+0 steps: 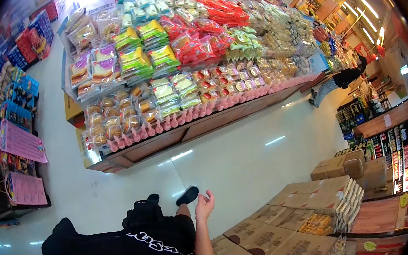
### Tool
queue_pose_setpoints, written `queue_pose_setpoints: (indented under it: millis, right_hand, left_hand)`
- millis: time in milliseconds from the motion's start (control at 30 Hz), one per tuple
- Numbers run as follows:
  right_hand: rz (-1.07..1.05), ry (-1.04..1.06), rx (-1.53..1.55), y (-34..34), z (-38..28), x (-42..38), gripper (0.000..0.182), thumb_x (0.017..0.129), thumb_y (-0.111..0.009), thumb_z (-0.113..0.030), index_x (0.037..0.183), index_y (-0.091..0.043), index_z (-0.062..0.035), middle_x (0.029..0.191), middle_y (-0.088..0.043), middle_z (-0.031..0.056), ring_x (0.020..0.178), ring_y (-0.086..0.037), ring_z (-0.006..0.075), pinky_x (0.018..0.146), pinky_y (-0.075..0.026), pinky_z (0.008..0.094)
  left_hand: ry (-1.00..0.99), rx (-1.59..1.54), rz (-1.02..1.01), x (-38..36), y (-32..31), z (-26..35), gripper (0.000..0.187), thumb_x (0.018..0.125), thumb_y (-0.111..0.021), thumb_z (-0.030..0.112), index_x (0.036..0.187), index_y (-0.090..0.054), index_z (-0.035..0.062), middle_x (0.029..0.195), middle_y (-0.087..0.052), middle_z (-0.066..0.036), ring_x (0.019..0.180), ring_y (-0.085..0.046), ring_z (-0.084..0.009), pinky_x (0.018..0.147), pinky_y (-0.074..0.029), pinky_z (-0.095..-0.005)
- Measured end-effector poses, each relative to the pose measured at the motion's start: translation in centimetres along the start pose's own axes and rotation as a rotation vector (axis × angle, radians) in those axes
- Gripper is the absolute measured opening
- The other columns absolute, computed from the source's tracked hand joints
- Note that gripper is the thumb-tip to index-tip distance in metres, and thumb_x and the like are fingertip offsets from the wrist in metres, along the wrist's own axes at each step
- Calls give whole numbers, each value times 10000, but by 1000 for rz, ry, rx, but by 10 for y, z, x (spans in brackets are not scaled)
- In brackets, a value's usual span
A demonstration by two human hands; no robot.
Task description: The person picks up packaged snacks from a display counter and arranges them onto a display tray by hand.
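Note:
My right hand [204, 206] hangs in the air over the aisle floor, to the right of my feet. It looks empty, with the fingers loosely bent and partly apart. Cardboard boxes [262, 237] stacked on the right are the things nearest to it. Ahead is a long display counter [183, 135] heaped with packaged snacks. Green-and-yellow packs [136, 62], red bags [200, 49] and bagged round buns [109, 119] lie on it. My left hand is out of the picture; only a dark sleeve [64, 227] shows on that side.
Pale tiled floor [241, 152] runs between the counter and the boxes. Pink trim [174, 120] lines the counter's edge. Racks with pink baskets [24, 141] stand at left. A person in dark clothing [346, 77] is farther along the aisle, near shelves [392, 149].

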State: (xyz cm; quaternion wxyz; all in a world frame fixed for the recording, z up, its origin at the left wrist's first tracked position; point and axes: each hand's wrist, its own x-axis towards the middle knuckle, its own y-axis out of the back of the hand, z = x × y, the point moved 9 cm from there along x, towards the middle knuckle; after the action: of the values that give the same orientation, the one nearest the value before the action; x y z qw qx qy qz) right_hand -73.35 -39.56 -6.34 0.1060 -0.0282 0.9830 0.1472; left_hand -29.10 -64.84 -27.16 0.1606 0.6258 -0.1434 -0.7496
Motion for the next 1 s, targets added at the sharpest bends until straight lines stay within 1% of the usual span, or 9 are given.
queue_pose_setpoints:
  millis: [167, 233, 300, 367, 467, 533, 600, 667, 1000]
  right_hand:
    - [-25, 10, 31, 6, 17, 71, 420, 820, -646, -98, 1199, -522, 34, 1127, -595, 128, 876, -599, 163, 771, -485, 288]
    - [-44, 48, 2, 9, 1, 103, 408, 820, -642, -94, 1191, -528, 32, 1120, -599, 125, 875, -598, 160, 766, -483, 286]
    - [-74, 93, 26, 13, -18, 138, 395, 821, -639, -93, 1181, -533, 32, 1117, -601, 124, 872, -596, 158, 768, -484, 288]
    - [-101, 115, 56, 22, -36, 171, 382, 822, -636, -92, 1170, -539, 32, 1114, -603, 124, 869, -596, 158, 771, -485, 290]
    - [-132, 130, 102, 38, -61, 224, 373, 824, -634, -90, 1163, -539, 33, 1110, -598, 124, 880, -595, 161, 773, -489, 292]
    - [-156, 127, 126, 48, -71, 251, 382, 829, -633, -89, 1175, -526, 34, 1106, -586, 124, 910, -588, 161, 765, -496, 289]
    - [-138, 154, 147, 55, -71, 274, 384, 832, -628, -81, 1184, -523, 30, 1115, -581, 123, 894, -584, 156, 754, -496, 281]
    - [-125, 143, 172, 63, -70, 289, 390, 834, -625, -80, 1194, -518, 27, 1122, -577, 121, 887, -579, 155, 753, -495, 280]
    - [-25, -20, 135, 85, -53, 345, 461, 832, -643, -93, 1246, -470, 15, 1186, -544, 124, 905, -562, 168, 765, -475, 293]
  left_hand:
    - [-157, 336, 108, 38, 14, 83, 394, 797, -554, 305, 1042, -648, 11, 1083, -628, -219, 997, -605, -348, 850, -473, -478]
    - [-294, 214, 69, 57, 39, 193, 345, 761, -560, 306, 814, -668, -17, 853, -647, -236, 845, -628, -333, 730, -466, -468]
    - [-586, -172, 12, -55, 75, 356, 285, 835, -588, 326, 865, -658, 52, 775, -616, -39, 750, -545, -147, 644, -434, -306]
    - [-906, -330, -196, -150, 85, 491, 323, 908, -550, 319, 966, -655, 20, 906, -630, -62, 870, -558, -146, 766, -445, -294]
    - [-1501, -443, -139, -355, 128, 635, 229, 926, -561, 218, 1005, -620, 11, 928, -628, -56, 896, -576, -153, 821, -448, -294]
    - [-1947, -271, 61, -473, 150, 674, 197, 921, -538, 161, 1015, -621, 10, 963, -656, -122, 898, -609, -255, 814, -475, -348]
    - [-2235, -388, -9, -556, 156, 692, 201, 893, -555, 102, 1026, -651, -14, 1007, -656, -141, 917, -623, -276, 803, -498, -358]
    - [-2478, -456, 152, -595, 149, 698, 181, 891, -573, 159, 1048, -644, 106, 997, -669, -126, 866, -612, -287, 702, -489, -387]
    - [-2677, -849, 282, -596, 180, 729, 396, 775, -723, 112, 1124, -600, 255, 1121, -598, 75, 1030, -525, -157, 724, -476, -285]
